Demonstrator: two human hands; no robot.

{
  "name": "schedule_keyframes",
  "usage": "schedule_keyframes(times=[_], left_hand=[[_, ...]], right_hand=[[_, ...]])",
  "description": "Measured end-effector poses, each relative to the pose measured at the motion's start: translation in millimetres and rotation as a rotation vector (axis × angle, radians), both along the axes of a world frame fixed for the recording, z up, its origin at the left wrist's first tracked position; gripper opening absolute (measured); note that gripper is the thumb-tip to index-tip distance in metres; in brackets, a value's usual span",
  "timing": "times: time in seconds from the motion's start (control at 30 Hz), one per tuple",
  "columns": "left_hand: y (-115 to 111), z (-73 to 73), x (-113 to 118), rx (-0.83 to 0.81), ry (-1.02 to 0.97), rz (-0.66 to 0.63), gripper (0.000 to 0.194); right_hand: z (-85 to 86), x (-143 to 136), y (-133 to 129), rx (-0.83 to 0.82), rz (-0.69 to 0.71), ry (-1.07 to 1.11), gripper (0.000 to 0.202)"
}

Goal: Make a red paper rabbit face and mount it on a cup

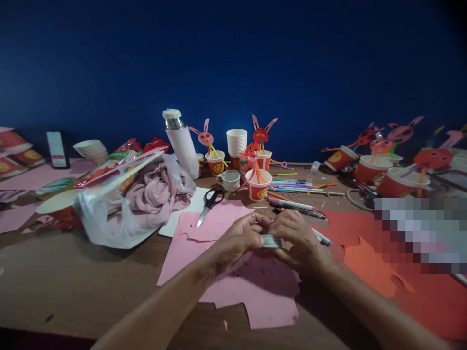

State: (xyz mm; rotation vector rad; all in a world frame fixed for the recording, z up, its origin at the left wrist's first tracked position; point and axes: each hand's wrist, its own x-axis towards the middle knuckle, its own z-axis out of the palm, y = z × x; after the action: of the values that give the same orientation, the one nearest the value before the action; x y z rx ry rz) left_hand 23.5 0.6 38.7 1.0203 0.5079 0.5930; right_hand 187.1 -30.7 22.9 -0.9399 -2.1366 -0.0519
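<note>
Between my two hands is a small pale grey-green strip (272,241) with fine lines on it; its kind I cannot make out. My left hand (242,236) pinches its left end with the thumb. Curled over the other end, my right hand (301,239) hides part of it. Both hands are closed just above cut pink paper (270,291) on the table. Scissors (208,206) with black handles lie beyond my left hand. Pens (292,204) lie just past my right hand, and another marker (321,236) shows beside it.
Red paper cups with rabbit-like paper heads (257,187) stand at the back. A white thermos (182,148) leans behind a plastic bag (109,228) with pink cloth. Orange paper (375,267) lies on red paper (434,301) at right, near a person's blurred arm. A phone (57,150) stands at left.
</note>
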Motion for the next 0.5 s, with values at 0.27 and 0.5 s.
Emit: schedule_keyframes(times=[0.27, 0.5], left_hand=[[1.3, -3.7, 0.3, -0.032, -0.060, -0.010, 0.038], [4.5, -4.5, -2.3, -0.039, -0.130, -0.048, 0.043]], right_hand=[[0.4, 0.7, -0.6, -0.035, 0.043, 0.096, 0.006], [1.0, 2.9, -1.2, -0.058, 0.046, 0.157, 0.003]])
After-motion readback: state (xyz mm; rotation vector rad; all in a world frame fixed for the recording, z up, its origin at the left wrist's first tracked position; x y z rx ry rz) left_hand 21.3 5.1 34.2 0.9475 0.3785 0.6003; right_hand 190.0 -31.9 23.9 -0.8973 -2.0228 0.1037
